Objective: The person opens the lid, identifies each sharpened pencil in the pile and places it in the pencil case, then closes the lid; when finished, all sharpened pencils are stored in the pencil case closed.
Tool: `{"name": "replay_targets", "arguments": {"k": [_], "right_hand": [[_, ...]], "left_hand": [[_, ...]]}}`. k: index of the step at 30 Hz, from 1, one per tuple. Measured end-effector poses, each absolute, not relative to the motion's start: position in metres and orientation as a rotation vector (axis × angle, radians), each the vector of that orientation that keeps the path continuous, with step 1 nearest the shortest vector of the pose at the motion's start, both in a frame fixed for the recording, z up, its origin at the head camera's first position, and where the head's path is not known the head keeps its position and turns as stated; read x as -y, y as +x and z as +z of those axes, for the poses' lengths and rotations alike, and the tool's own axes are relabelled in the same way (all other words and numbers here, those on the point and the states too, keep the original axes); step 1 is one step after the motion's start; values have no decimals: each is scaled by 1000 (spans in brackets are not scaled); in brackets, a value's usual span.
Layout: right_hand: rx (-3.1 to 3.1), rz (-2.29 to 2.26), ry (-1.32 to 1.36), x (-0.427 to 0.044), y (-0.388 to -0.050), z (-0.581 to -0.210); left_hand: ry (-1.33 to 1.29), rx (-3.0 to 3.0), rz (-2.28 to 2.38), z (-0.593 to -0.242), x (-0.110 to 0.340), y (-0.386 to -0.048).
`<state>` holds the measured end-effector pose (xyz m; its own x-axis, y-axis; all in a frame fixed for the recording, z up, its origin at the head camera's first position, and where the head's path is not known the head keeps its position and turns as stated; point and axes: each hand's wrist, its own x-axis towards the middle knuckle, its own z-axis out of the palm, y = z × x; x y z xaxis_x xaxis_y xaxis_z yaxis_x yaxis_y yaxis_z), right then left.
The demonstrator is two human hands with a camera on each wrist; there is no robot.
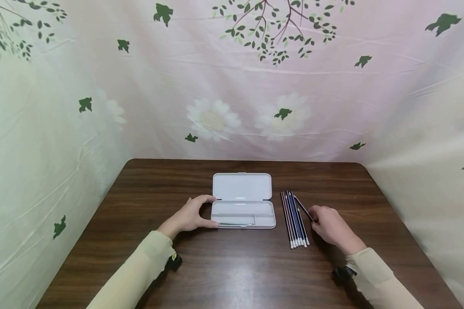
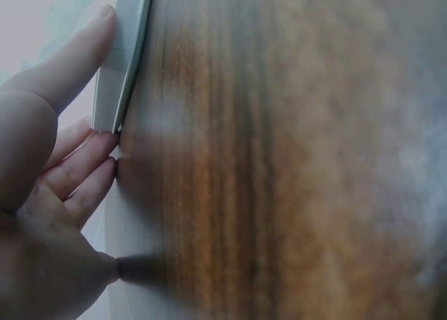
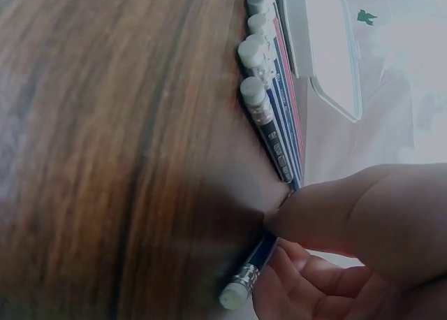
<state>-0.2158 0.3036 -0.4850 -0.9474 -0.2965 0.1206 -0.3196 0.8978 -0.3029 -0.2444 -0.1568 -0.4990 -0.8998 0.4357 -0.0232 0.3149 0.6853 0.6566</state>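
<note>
A white pencil case (image 1: 241, 207) lies with its lid folded back. My left hand (image 1: 191, 216) grips its left end, thumb at the front corner and fingers by the hinge. In the left wrist view the thumb rests along the case's side (image 2: 122, 68). My right hand (image 1: 328, 223) pinches a dark blue pencil (image 1: 303, 208) to the right of the other pencils. Its white eraser end (image 3: 236, 294) sticks out below the fingers in the right wrist view. Several pencils (image 1: 294, 221) lie side by side right of the case, erasers toward me.
A thin, light-coloured stick (image 1: 236, 223) lies in the case's front compartment. The dark wood table (image 1: 170, 184) meets a patterned cloth (image 1: 247, 86) at the back, with cloth at both sides too. The case's raised lid (image 1: 242, 186) lies toward the back edge.
</note>
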Motion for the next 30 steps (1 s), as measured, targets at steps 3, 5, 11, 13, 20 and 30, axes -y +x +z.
{"name": "replay_targets", "arguments": {"k": [3, 5, 11, 13, 20, 30], "right_hand": [[3014, 492, 472, -306, -216, -485], [3022, 483, 465, -308, -216, -485], [3011, 466, 436, -312, -214, -484], [3008, 476, 422, -314, -214, -483], [2957, 558, 433, -312, -217, -480], [2787, 631, 582, -300, -221, -474]], "left_hand": [[605, -2717, 998, -499, 157, -244], [604, -2719, 990, -499, 157, -244], [594, -2720, 987, -500, 157, -245], [603, -2723, 993, -500, 157, -246], [598, -2724, 987, -499, 157, -246], [619, -2726, 1006, -499, 157, -246]]}}
